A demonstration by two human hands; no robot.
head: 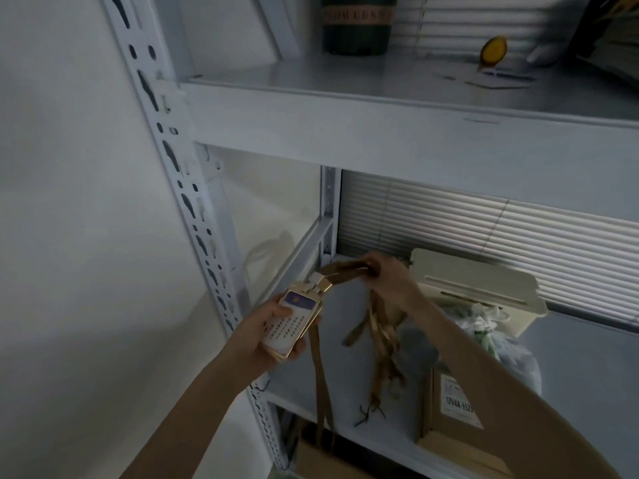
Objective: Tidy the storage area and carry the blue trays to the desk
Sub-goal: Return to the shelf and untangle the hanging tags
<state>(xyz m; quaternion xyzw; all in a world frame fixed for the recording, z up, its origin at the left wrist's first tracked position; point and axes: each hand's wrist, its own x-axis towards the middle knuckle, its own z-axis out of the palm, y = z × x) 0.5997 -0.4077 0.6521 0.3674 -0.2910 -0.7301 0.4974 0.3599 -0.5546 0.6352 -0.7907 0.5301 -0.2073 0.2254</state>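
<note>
A white slotted-steel shelving unit fills the view, with window blinds behind it. On the middle shelf stand a cream plastic bin, a tied clear bag and a brown carton whose label reads partly "12V4A-5525". On the top shelf sits a dark green cylinder with a gold band of lettering too blurred to read.

The left hand is clenched around a stack of card holders, its long axis running up and away towards the shelf; rows of tiny print on the top card are illegible. The right hand, further in over the shelf, is closed on the tan lanyard straps, which stretch taut from the holders' clips and trail down below. No blue trays are visible here, so neither hand can be called nearer; this looks like the tidying stage.
</note>
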